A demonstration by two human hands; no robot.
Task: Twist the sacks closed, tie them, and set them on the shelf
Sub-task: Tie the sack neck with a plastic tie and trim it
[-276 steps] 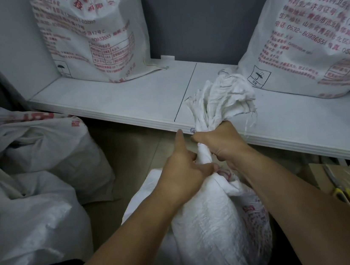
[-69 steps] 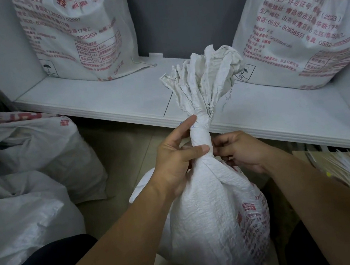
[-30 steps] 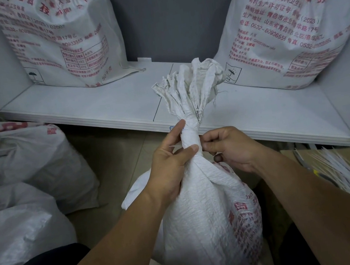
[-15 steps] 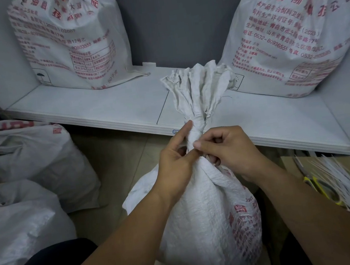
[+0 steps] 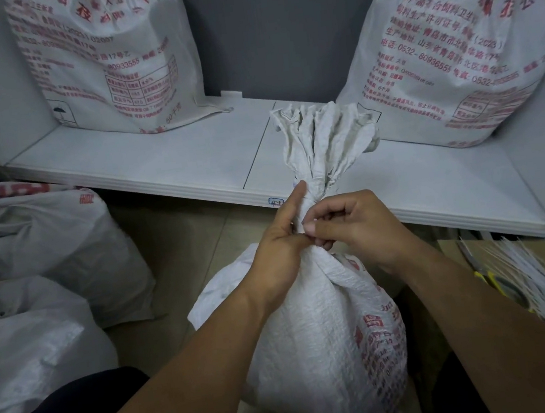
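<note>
The sack (image 5: 326, 338) stands on the floor (image 5: 171, 240), just near of the shelf (image 5: 154, 159). The left hand (image 5: 278, 250) wraps its twisted neck from the left; the right hand (image 5: 353, 227), curled, pinches it opposite.

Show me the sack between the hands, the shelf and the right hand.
sack (image 5: 321, 321), head view, woven front below the neck.
shelf (image 5: 153, 152), head view, bare top surface.
right hand (image 5: 353, 227), head view, back of the hand.
</note>
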